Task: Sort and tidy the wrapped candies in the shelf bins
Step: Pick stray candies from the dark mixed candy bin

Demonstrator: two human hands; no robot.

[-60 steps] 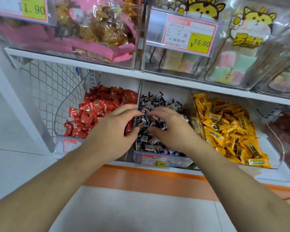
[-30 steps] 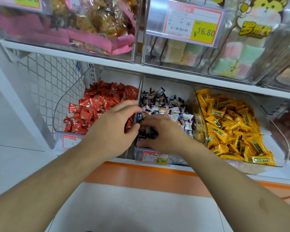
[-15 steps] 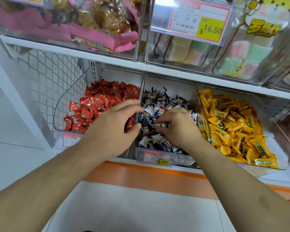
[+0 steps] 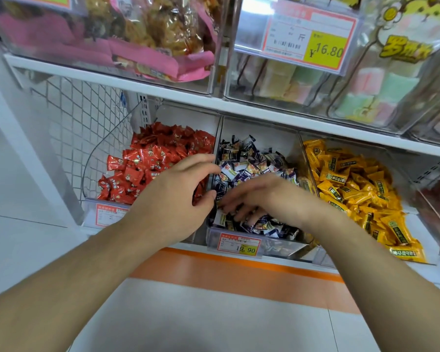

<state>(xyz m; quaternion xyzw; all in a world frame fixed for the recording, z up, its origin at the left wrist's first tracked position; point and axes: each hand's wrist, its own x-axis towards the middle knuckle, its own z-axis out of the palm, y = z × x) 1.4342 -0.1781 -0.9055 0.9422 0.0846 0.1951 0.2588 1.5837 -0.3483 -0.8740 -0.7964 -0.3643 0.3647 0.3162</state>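
Three clear bins sit side by side on the lower shelf. Red wrapped candies (image 4: 148, 163) fill the left one, dark blue and white candies (image 4: 249, 163) the middle bin (image 4: 277, 246), yellow candies (image 4: 353, 184) the right one. My left hand (image 4: 173, 199) grips the divider wall between the red and the middle bin, thumb on the middle side. My right hand (image 4: 262, 199) lies palm down in the front of the middle bin, blurred by motion, fingers spread among the dark candies. Nothing shows as held in it.
An upper shelf edge (image 4: 163, 90) overhangs the bins, carrying clear boxes of pink snack bags (image 4: 163, 34) and pastel marshmallows (image 4: 366, 82). A wire mesh side panel (image 4: 87, 128) stands at the left. Below runs an orange strip (image 4: 239, 270) above pale floor.
My right hand has swept from the middle of the dark candy pile toward the bin's front left corner. My left hand has kept its hold on the divider.
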